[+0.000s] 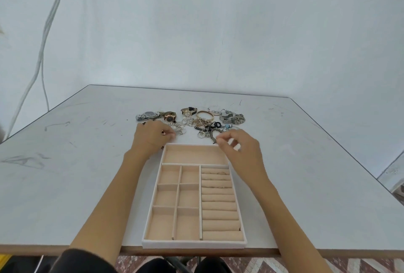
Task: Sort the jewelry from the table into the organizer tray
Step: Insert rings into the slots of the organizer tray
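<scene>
On the gray desk (87,174), a pink organizer tray (194,245) at the near edge, right in the middle. Inside, one long box at the far end, six small boxes on the left, a row of soft rolls on the right. A few thin rings (218,173) tucked into the far rolls. Just past the tray, a jewelry pile (196,122): a silver watch (148,115) and a gold watch (169,116) on the left, a black-strap watch (187,111) and a gold bangle (205,115) in the middle, silver chains (235,118) on the right. Left hand (150,136) by the tray's far left corner, fingers curled down at the pile's edge; cannot tell if holding anything. Right hand (242,148) over the far right corner, a bit blurry, thumb and finger pinching the end of a dark chain (213,135).
</scene>
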The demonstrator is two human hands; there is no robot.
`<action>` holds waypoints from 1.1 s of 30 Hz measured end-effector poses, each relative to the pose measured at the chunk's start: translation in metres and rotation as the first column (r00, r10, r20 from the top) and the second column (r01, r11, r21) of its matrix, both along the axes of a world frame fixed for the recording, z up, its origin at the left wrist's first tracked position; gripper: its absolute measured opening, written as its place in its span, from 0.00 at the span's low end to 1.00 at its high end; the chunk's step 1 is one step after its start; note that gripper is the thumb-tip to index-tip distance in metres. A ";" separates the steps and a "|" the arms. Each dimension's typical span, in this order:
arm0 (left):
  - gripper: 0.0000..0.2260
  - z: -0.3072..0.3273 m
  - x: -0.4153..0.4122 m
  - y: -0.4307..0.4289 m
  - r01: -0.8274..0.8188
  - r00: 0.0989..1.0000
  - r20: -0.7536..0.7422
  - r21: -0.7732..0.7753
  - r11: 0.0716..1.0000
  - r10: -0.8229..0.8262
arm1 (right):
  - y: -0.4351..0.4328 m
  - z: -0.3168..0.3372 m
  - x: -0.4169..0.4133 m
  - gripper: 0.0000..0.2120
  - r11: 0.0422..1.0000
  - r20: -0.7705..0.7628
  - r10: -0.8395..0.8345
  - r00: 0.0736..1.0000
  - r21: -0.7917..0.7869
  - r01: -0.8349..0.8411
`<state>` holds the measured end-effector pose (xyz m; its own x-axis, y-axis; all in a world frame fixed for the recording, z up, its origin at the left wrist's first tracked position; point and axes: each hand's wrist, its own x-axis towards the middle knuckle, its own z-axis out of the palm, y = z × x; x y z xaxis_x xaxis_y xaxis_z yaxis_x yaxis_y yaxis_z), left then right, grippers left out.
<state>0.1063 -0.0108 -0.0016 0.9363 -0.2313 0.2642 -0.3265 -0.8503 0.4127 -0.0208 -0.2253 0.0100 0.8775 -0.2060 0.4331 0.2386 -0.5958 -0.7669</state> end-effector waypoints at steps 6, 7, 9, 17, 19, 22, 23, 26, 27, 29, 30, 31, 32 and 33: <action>0.08 -0.011 0.019 0.002 0.034 0.999 0.019 -0.044 0.998 -0.033 | 0.009 0.016 0.081 0.07 0.924 -0.303 0.148 0.942 -0.297 -0.240; 0.09 -0.012 0.020 0.001 0.047 0.998 0.031 -0.026 0.999 -0.046 | 0.012 0.015 0.092 0.09 0.903 -0.344 0.154 0.926 -0.331 -0.273; 0.11 -0.014 0.022 0.000 0.065 0.996 0.056 0.005 0.998 -0.065 | 0.020 0.014 0.107 0.12 0.869 -0.404 0.162 0.900 -0.374 -0.324; 0.06 -0.022 0.024 0.001 0.056 0.987 0.152 -0.031 0.998 -0.051 | 0.038 0.003 0.129 0.18 0.765 -0.436 0.049 0.898 -0.562 -0.315; 0.04 -0.022 0.024 0.001 0.051 0.983 0.181 -0.033 0.998 -0.044 | 0.035 0.002 0.128 0.16 0.792 -0.405 0.032 0.914 -0.548 -0.271; 0.03 -0.023 0.025 0.001 0.043 0.981 0.192 -0.050 0.998 -0.033 | 0.035 -0.001 0.126 0.13 0.813 -0.358 0.016 0.934 -0.538 -0.221; 0.04 -0.023 0.025 0.002 0.046 0.981 0.191 -0.062 0.997 -0.033 | 0.036 -0.002 0.126 0.12 0.811 -0.340 0.012 0.940 -0.547 -0.208; 0.06 -0.024 0.024 0.001 0.056 0.988 0.150 -0.052 0.997 -0.048 | 0.039 -0.002 0.125 0.11 0.803 -0.297 0.029 0.954 -0.562 -0.199; 0.07 -0.024 0.024 0.001 0.063 0.989 0.140 -0.047 0.997 -0.056 | 0.040 -0.002 0.125 0.11 0.802 -0.294 0.040 0.955 -0.560 -0.207; 0.07 -0.023 0.024 0.002 0.074 0.989 0.127 -0.041 0.996 -0.069 | 0.042 -0.002 0.125 0.09 0.800 -0.295 0.062 0.953 -0.556 -0.224; 0.07 -0.023 0.024 0.002 0.081 0.989 0.125 -0.035 0.996 -0.076 | 0.044 -0.002 0.125 0.09 0.800 -0.296 0.069 0.953 -0.553 -0.230; 0.08 -0.024 0.025 0.002 0.087 0.989 0.124 -0.032 0.996 -0.083 | 0.045 -0.003 0.125 0.09 0.800 -0.296 0.075 0.952 -0.552 -0.235; 0.09 -0.024 0.026 0.003 0.094 0.989 0.118 -0.036 0.995 -0.089 | 0.046 -0.003 0.125 0.09 0.800 -0.300 0.081 0.950 -0.549 -0.242; 0.11 -0.025 0.026 0.003 0.099 0.989 0.113 -0.045 0.994 -0.094 | 0.047 -0.003 0.125 0.11 0.799 -0.306 0.088 0.948 -0.547 -0.250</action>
